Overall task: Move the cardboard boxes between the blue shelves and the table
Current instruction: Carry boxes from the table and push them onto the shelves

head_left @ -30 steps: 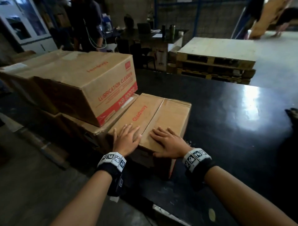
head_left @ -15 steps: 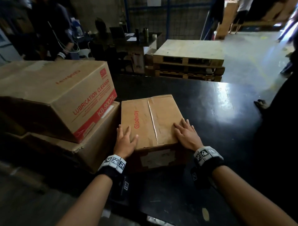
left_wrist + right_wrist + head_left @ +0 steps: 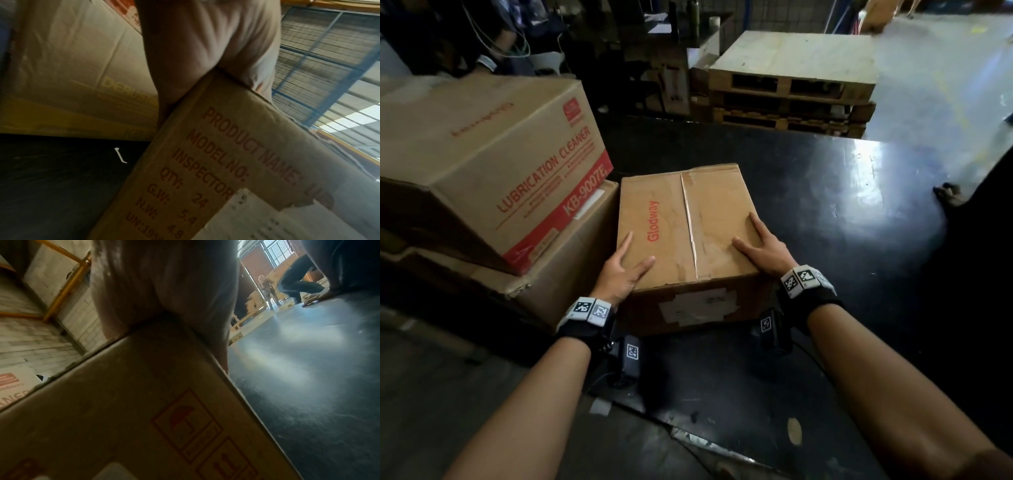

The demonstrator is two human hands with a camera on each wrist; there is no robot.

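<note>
**Box on the counter, a hand at each near corner**

The Glodway box [image 3: 688, 236] sits flat on the black counter [image 3: 825, 212], its left side close against the lower box [image 3: 571, 260] of a two-box stack; the lubrication-cleaner box [image 3: 493, 164] lies on top of that stack. The left hand [image 3: 621, 270] rests on the near left top corner, fingers spread and fairly straight, thumb on the lid. The right hand [image 3: 760, 250] lies likewise on the near right corner. Neither hand curls under or around an edge. Risk, as a judgement: flat palms give little purchase, so a lift from here could let the box slip; dragging it leftward could snag the stack. A second person's hand [image 3: 947, 192] rests on the counter's far right.
</note>
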